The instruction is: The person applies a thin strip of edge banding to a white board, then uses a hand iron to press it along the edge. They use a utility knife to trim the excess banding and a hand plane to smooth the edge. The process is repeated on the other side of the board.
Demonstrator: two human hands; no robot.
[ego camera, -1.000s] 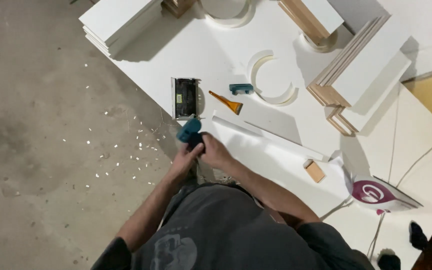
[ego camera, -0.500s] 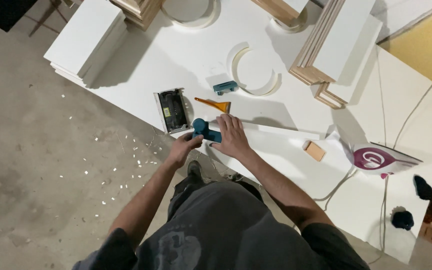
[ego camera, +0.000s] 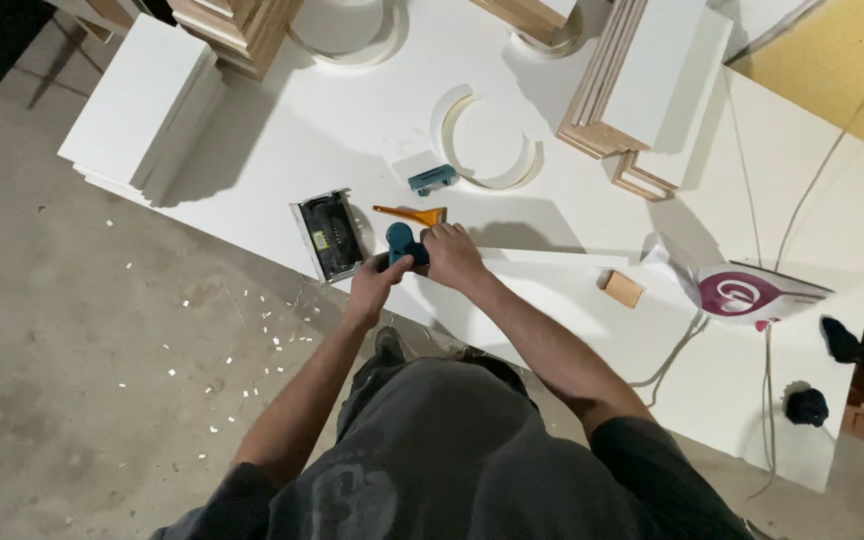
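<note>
A small teal hand tool (ego camera: 399,243) sits at the left end of a long white strip (ego camera: 552,258) that lies on the white worktable (ego camera: 282,150). My left hand (ego camera: 376,283) grips the tool from the near side. My right hand (ego camera: 452,254) is closed over the tool's right part and the strip's end. An orange-handled scraper (ego camera: 410,213) lies just beyond my hands. A black and silver device (ego camera: 329,235) lies to the left of the tool.
A second teal tool (ego camera: 432,180) and a curved white trim piece (ego camera: 492,140) lie farther back. Stacks of white boards (ego camera: 142,110) (ego camera: 652,80) stand left and right. A small wood block (ego camera: 622,289), a clothes iron (ego camera: 757,293) with its cord, and two dark objects (ego camera: 807,406) sit at right.
The view has shifted, so the table sits lower and closer in frame. My hands have stayed on the teal tool at the strip's left end.
</note>
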